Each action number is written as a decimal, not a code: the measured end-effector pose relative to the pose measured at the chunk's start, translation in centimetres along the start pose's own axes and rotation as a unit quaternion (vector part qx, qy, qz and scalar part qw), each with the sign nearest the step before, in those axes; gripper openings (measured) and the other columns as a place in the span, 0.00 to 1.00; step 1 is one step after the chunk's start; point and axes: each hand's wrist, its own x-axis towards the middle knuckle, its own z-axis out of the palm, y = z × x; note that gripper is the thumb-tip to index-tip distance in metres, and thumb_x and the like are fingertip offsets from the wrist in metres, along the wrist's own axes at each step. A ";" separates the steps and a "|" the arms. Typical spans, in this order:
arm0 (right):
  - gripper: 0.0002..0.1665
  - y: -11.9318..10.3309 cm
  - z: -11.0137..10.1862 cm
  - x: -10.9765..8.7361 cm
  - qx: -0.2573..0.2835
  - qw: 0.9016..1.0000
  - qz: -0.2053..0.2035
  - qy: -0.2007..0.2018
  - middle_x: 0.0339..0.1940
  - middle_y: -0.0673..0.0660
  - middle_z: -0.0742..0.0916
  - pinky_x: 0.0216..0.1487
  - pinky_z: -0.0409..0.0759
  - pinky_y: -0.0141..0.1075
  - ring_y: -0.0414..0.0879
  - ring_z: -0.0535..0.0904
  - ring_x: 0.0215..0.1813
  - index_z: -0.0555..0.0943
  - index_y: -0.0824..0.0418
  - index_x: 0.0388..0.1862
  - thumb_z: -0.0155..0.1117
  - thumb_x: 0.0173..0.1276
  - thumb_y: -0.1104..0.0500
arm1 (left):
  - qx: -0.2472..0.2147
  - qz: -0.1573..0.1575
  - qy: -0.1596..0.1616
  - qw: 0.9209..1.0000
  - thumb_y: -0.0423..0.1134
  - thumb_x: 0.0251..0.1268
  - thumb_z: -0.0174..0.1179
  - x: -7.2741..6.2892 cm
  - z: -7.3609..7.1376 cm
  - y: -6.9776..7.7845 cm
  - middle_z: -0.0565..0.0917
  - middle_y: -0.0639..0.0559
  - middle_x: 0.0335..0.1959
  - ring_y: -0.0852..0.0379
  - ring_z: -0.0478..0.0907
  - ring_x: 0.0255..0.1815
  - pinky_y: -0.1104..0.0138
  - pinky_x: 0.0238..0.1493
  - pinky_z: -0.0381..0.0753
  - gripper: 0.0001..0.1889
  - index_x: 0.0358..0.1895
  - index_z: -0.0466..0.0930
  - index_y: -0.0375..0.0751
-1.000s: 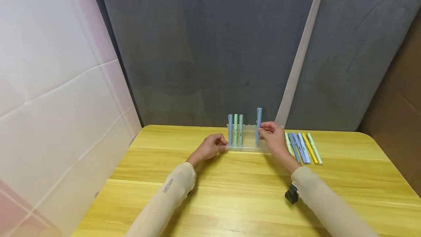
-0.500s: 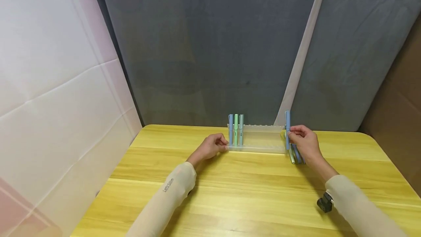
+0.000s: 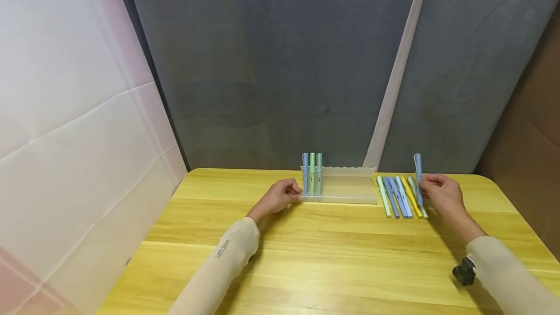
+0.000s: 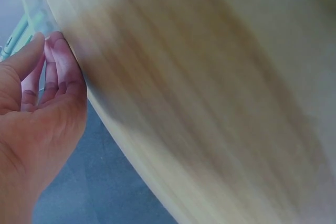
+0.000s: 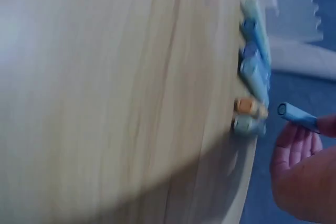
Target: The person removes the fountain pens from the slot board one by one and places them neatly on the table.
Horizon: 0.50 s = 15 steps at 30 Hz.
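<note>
One blue pen (image 3: pixel 418 171), nearly upright, ends above and below the right grip (image 3: pixel 444 195).

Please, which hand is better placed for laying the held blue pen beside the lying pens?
The right hand, probably: it holds the blue pen close to the lying pens. The left hand is farther away, at the clear rack.

rightmost lying pen (image 3: pixel 413 187) partly hidden, sleeves (image 3: pixel 238 242) truncated

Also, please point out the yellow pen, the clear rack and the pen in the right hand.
Yellow pen (image 3: pixel 411 197), head view, middle of its barrel.
Clear rack (image 3: pixel 350 183), head view, its bare back panel.
Held blue pen (image 3: pixel 418 171), head view, its upper part.
</note>
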 end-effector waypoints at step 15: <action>0.22 2.0 -2.9 -0.2 -0.171 0.983 0.058 -0.031 0.27 0.48 0.86 0.32 0.77 0.35 0.41 0.79 0.33 0.83 0.70 0.49 0.59 0.73 0.51 | 0.008 0.000 -0.006 1.000 0.29 0.71 0.67 -0.1 -0.1 0.2 0.84 0.48 0.38 0.56 0.74 0.38 0.68 0.37 0.75 0.05 0.40 0.80 0.41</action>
